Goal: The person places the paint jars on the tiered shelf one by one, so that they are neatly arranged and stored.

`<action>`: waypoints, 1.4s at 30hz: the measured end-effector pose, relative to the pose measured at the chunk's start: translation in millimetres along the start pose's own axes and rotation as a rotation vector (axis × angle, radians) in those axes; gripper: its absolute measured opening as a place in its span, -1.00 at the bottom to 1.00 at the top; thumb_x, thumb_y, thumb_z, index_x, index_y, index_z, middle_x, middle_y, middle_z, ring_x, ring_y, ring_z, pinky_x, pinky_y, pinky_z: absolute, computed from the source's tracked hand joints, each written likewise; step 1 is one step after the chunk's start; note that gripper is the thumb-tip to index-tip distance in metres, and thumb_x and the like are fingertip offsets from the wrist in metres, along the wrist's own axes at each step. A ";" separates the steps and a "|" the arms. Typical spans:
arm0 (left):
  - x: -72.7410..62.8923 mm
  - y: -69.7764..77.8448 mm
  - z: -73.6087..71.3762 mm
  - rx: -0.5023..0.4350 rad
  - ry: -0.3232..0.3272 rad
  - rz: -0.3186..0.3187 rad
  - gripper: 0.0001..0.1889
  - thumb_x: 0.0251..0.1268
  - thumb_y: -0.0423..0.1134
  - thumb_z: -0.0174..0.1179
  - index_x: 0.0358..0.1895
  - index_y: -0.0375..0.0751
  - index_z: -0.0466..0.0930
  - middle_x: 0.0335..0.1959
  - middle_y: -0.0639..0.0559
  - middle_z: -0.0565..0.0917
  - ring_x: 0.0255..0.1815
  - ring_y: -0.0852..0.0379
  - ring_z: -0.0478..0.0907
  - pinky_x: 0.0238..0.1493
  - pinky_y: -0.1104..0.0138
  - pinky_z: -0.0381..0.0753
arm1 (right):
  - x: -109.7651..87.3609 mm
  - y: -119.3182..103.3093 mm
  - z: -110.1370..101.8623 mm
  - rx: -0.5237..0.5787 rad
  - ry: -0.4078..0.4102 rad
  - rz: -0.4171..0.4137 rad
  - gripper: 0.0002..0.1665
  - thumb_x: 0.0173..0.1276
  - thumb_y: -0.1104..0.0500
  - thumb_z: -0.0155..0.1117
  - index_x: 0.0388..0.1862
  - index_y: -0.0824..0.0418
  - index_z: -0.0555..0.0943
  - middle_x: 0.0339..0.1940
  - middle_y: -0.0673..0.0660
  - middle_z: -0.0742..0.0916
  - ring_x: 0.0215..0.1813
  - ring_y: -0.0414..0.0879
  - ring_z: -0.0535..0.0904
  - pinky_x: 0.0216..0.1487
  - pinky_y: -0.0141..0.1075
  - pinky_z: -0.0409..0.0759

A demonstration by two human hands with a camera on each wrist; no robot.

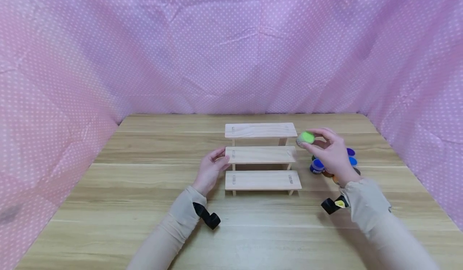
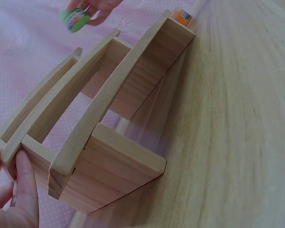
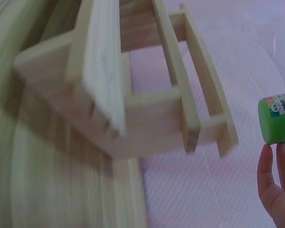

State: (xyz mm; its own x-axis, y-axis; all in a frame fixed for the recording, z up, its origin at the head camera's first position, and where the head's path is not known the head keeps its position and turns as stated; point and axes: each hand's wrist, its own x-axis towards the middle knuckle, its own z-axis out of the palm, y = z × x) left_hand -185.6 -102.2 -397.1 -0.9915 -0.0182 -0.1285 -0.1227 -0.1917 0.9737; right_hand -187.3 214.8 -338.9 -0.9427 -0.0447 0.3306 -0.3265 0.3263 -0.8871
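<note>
A three-tier wooden step rack (image 1: 260, 154) stands on the table in the head view. My left hand (image 1: 210, 170) grips the left end of its middle tier, thumb on top and fingers below, as the left wrist view also shows. Beyond the rack's right end, my right hand (image 1: 335, 155) pinches a small green jar (image 1: 307, 137) between thumb and fingers, raised near the height of the top tier. A printed label shows on the green jar (image 3: 277, 121) in the right wrist view. Nothing stands on the three tiers.
Several small jars, among them a blue jar (image 1: 316, 166), cluster on the table right of the rack, partly hidden under my right hand. An orange jar (image 2: 181, 17) shows past the rack's far end. Pink dotted cloth (image 1: 231, 53) hangs behind the wooden table (image 1: 144, 173).
</note>
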 end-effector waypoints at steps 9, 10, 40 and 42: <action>0.0 0.9 -0.9 -0.009 -0.007 -0.004 -0.51 0.27 -0.56 0.07 0.29 -0.46 0.30 0.04 -0.23 0.45 -0.19 0.25 0.55 -0.09 0.46 0.65 | 19.9 -12.3 33.9 0.039 -0.030 -0.073 -0.53 0.13 0.38 0.39 0.04 0.47 0.53 -0.12 -0.11 0.55 -0.05 -0.30 0.50 -0.05 -0.59 0.58; -0.1 1.2 -0.8 -0.009 -0.002 -0.009 -0.51 0.27 -0.55 0.07 0.29 -0.45 0.31 0.04 -0.22 0.45 -0.19 0.26 0.55 -0.09 0.46 0.65 | 22.4 -13.4 38.0 0.039 -0.035 -0.078 -0.53 0.12 0.38 0.39 0.04 0.47 0.53 -0.12 -0.10 0.55 -0.06 -0.30 0.50 -0.05 -0.58 0.59; -0.3 3.3 -0.1 0.016 -0.007 -0.015 -0.51 0.29 -0.51 0.07 0.31 -0.41 0.31 0.08 -0.22 0.46 -0.13 0.19 0.55 -0.03 0.41 0.64 | 64.3 -39.9 130.1 0.109 -0.143 -0.086 -0.58 0.13 0.30 0.42 -0.01 0.35 0.59 -0.11 0.20 0.60 -0.02 0.05 0.53 -0.03 -0.37 0.66; -0.5 2.7 0.1 0.017 -0.009 -0.019 -0.50 0.29 -0.51 0.07 0.31 -0.41 0.30 0.09 -0.23 0.46 -0.11 0.18 0.55 -0.01 0.40 0.64 | 65.6 -40.5 133.8 0.103 -0.146 -0.080 -0.58 0.12 0.29 0.43 -0.01 0.34 0.60 -0.09 0.20 0.60 -0.02 0.04 0.52 -0.02 -0.36 0.66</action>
State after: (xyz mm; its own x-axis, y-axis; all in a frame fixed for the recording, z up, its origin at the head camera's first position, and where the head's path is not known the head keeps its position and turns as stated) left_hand -185.4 -102.6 -394.4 -0.9894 -0.0059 -0.1449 -0.1417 -0.1752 0.9743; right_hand -245.1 72.3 -324.4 -0.9110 -0.2053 0.3577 -0.3989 0.2179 -0.8907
